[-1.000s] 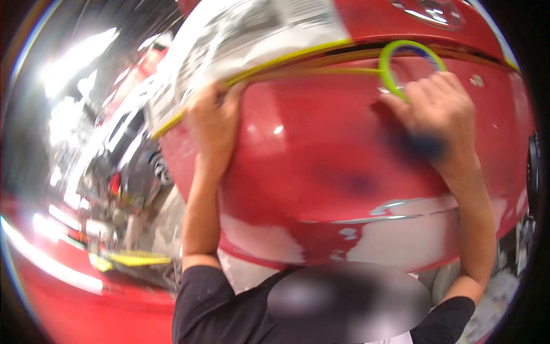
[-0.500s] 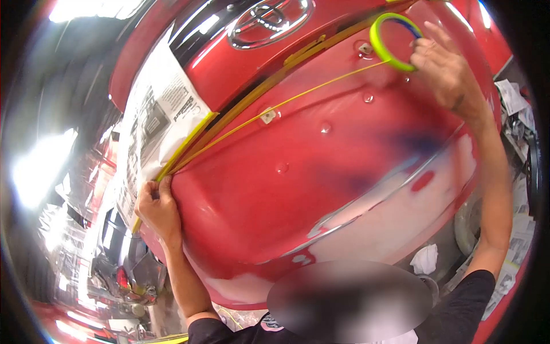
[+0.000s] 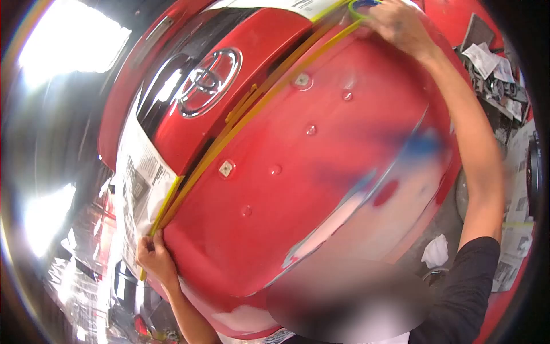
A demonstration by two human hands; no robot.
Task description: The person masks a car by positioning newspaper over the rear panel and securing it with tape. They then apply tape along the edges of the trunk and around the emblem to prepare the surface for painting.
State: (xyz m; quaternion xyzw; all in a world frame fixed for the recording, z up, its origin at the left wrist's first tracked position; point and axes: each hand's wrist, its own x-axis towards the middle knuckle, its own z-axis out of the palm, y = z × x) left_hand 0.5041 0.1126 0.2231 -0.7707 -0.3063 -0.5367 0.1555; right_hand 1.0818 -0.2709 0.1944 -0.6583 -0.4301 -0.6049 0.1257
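A strip of yellow masking tape (image 3: 322,53) stretches along the upper edge of a red car body panel (image 3: 229,195). My left hand (image 3: 156,261) pinches the strip's lower-left end at the panel's corner, thumb against the fingers. At the far upper right, my right hand (image 3: 398,26) grips the yellow-green tape roll (image 3: 356,12), from which the strip runs taut. Beside my left hand, a newspaper sheet (image 3: 137,172) edged with yellow tape covers part of the car. Several round dimples and pale square clips dot the panel, which has blue and whitish patches lower down.
Above the strip, beyond a dark gap, is a red section with a chrome emblem (image 3: 211,82). Crumpled white paper (image 3: 435,251) lies on the floor at lower right. Newspaper and car parts (image 3: 498,74) are heaped at the right. A blurred oval hides the bottom centre.
My right hand has carried the roll further toward the panel's far upper corner, and the strip now lies nearer the panel's upper edge. My left hand keeps its pinch. The view has shifted.
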